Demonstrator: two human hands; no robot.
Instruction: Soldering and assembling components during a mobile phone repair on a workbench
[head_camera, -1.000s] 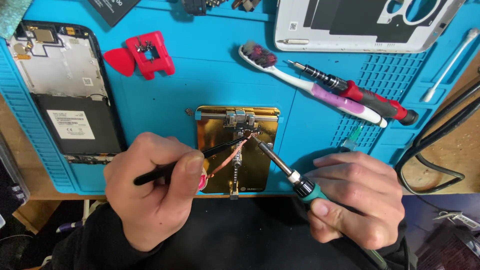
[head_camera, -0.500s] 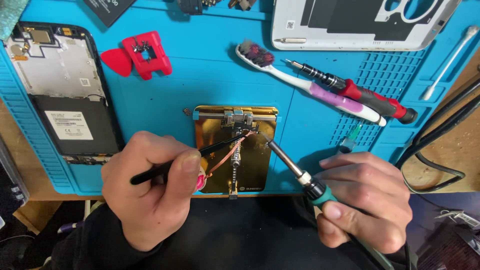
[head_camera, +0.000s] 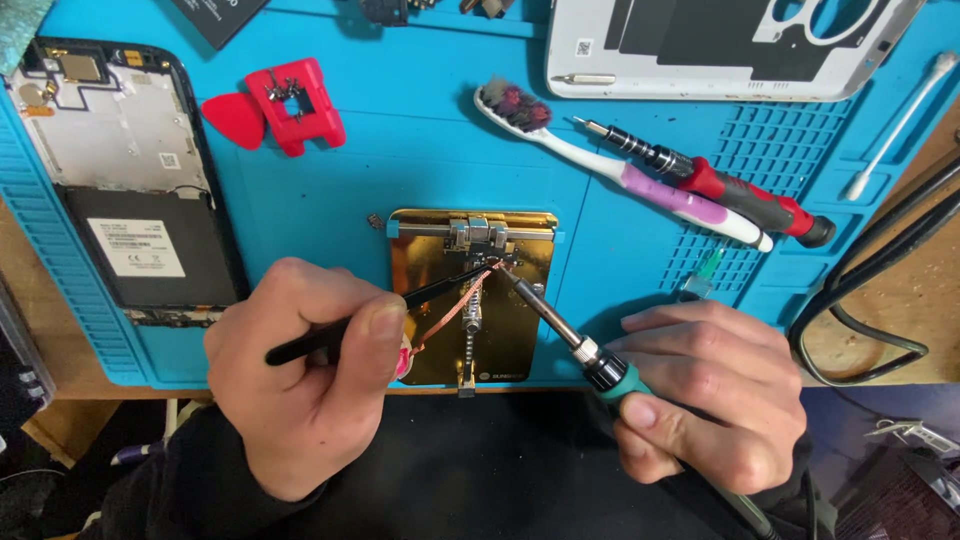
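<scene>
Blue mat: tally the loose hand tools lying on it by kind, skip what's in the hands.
Toothbrush: 1
Precision screwdriver: 1
Red triangular pick: 1
Cotton swab: 1
Total: 4

Held, not counted: black tweezers in the left hand, soldering iron in the right hand.

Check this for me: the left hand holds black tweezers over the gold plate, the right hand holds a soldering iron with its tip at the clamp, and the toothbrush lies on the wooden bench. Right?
Not quite. In the head view the toothbrush lies on the blue mat, not the wooden bench. The rest stands: the left hand holds black tweezers over the gold plate, and the right hand holds the soldering iron with its tip at the clamp.
</scene>
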